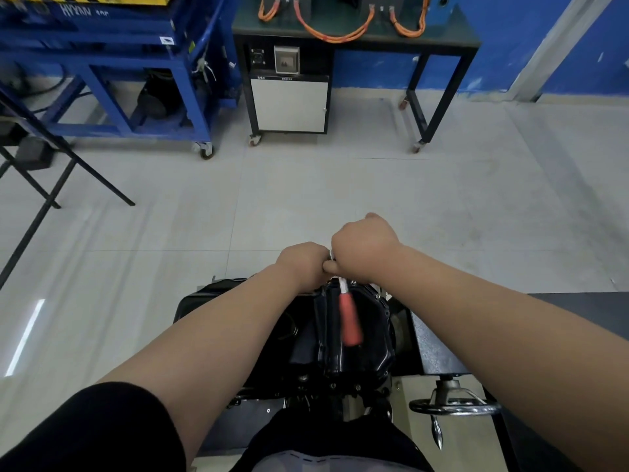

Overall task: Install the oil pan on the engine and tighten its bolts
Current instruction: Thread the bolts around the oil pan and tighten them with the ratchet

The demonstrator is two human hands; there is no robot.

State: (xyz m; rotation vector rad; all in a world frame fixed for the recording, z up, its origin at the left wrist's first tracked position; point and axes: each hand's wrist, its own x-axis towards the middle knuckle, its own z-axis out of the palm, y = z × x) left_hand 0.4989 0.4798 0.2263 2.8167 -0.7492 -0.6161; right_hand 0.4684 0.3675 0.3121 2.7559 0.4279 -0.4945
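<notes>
**Tightening of a bolt on the far flange.** The oil pan (371,335), black and glossy, is seated sump-up on the engine (316,400), which is carried on a stand (432,345) directly below the camera. Small bolts (333,385) are seen in place along the near flange.

A ratchet (350,321) with a red handle is set over the far rim, its handle pointing back toward the person. The right hand (364,248) is closed over the metal head of the ratchet, its fingers curled fully round it. The left hand (301,264) is likewise curled and pressed against the right, apparently pinching the shank just below the head. The fingertips and the bolt itself are hidden behind both hands.

The step is judged to be the running-down of one far-flange bolt. The socket should be kept square on the bolt head by downward pressure at the ratchet head, while the handle is swung in short arcs. The bolts should be snugged evenly around the flange before final tightening, so that the pan is not drawn down crooked. Overtightening of such small bolts is to be avoided.
</notes>
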